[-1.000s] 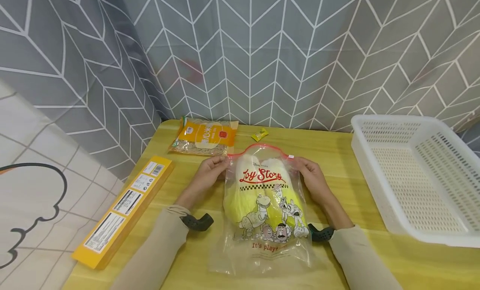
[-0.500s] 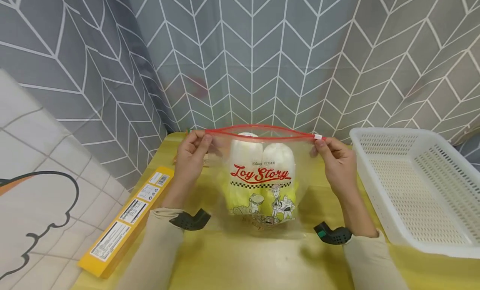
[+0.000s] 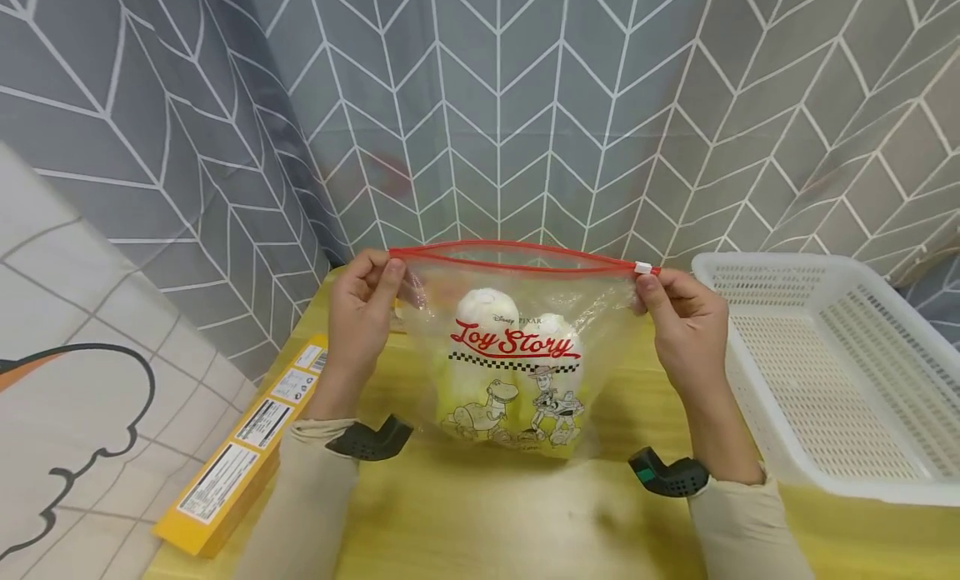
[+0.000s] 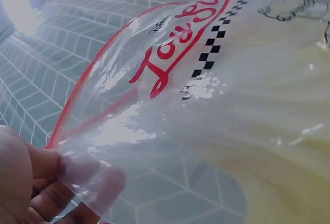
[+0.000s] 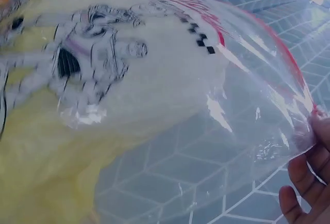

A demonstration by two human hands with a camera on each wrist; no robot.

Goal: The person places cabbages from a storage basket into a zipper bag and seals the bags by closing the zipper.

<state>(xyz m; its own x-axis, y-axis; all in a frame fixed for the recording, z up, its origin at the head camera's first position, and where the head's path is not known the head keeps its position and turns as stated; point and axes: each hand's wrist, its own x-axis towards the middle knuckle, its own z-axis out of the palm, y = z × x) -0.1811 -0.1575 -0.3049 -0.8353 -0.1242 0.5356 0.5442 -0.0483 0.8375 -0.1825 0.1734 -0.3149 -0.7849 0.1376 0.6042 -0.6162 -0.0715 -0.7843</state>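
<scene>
A clear zip-lock bag (image 3: 517, 347) with a red zip edge and Toy Story print hangs between both hands, raised off the table. Its mouth is parted into a narrow gap. Inside sit two rounded things, white on top and yellow below, that look like napa cabbages (image 3: 486, 303). My left hand (image 3: 362, 317) pinches the bag's upper left corner between thumb and fingers. At the upper right corner, just by the white slider (image 3: 642, 267), my right hand (image 3: 690, 334) pinches the plastic. Both wrist views show the film stretched from the fingertips.
A white perforated plastic basket (image 3: 825, 480) stands on the right of the wooden table (image 3: 480, 522). Along the left edge lies a long yellow box (image 3: 243, 447) with labels. The orange food packet at the back is mostly hidden. A grey patterned curtain (image 3: 525, 105) hangs behind.
Both hands have lifted the bag from the table, where it lay flat, and spread apart, drawing its top edge wide. The things inside have sunk lower in the bag.
</scene>
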